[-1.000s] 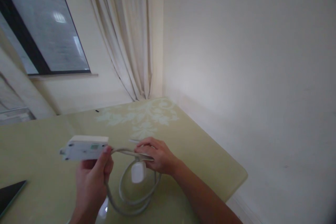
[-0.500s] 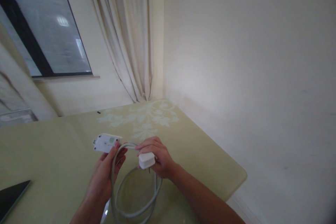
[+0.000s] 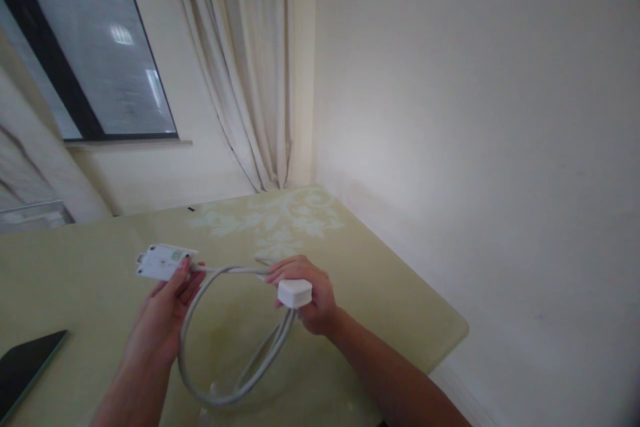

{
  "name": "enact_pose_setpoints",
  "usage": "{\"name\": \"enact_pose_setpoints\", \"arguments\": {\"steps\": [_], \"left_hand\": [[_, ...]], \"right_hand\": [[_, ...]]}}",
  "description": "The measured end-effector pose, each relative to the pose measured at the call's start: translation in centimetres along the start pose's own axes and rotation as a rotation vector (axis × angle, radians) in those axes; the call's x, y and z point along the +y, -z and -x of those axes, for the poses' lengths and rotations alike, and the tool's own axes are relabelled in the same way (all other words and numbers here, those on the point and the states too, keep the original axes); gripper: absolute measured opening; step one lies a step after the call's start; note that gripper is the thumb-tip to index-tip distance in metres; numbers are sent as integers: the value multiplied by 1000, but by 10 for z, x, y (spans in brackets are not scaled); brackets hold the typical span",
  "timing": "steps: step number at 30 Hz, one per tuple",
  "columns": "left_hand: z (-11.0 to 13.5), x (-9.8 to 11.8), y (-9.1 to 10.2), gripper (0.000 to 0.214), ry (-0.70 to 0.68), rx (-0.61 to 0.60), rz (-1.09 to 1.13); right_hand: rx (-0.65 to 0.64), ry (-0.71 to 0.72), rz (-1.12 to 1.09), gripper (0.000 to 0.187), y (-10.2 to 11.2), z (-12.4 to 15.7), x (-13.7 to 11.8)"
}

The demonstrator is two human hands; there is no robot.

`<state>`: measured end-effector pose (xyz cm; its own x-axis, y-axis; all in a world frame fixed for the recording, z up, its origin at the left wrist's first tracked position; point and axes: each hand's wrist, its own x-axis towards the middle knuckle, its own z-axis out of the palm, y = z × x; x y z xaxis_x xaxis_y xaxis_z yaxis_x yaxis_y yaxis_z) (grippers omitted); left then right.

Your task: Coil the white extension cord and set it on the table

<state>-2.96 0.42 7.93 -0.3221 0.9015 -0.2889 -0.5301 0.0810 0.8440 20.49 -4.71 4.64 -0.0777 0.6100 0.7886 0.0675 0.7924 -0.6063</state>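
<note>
My left hand [image 3: 163,310] holds a white power strip [image 3: 163,261] by its end, lifted above the pale green table [image 3: 390,300]. Its grey-white cable [image 3: 220,373] runs from the strip across to my right hand and hangs below in a long loop. My right hand [image 3: 307,290] is closed around the white plug [image 3: 295,293] and the cable strands gathered beside it. Both hands are raised over the near middle of the table, about a hand's width apart.
A dark flat device [image 3: 27,367] lies at the table's near left edge. The table's far right corner meets a plain wall [image 3: 475,147]. A cream curtain [image 3: 245,67] hangs in the corner beside a window [image 3: 85,47].
My hands have moved apart, with the power strip going left and the plug going right. The cable loop has stretched wider and longer between them.
</note>
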Motion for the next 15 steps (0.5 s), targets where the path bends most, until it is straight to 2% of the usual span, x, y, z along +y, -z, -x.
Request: {"name": "enact_pose_setpoints", "arguments": {"steps": [3, 6, 8, 12, 15], "left_hand": [[-12, 8, 11, 20, 41, 63, 110], [-27, 12, 27, 19, 41, 125, 175], [-36, 13, 37, 17, -2, 152, 212], [-45, 13, 48, 15, -71, 220, 217], [-43, 11, 45, 16, -114, 268, 212]], "right_hand": [[215, -46, -91, 20, 3, -2, -1], [553, -77, -210, 21, 19, -14, 5], [796, -109, -279, 25, 40, -25, 12], [1267, -173, -338, 29, 98, -37, 25], [1393, -208, -351, 25, 128, -35, 31]]}}
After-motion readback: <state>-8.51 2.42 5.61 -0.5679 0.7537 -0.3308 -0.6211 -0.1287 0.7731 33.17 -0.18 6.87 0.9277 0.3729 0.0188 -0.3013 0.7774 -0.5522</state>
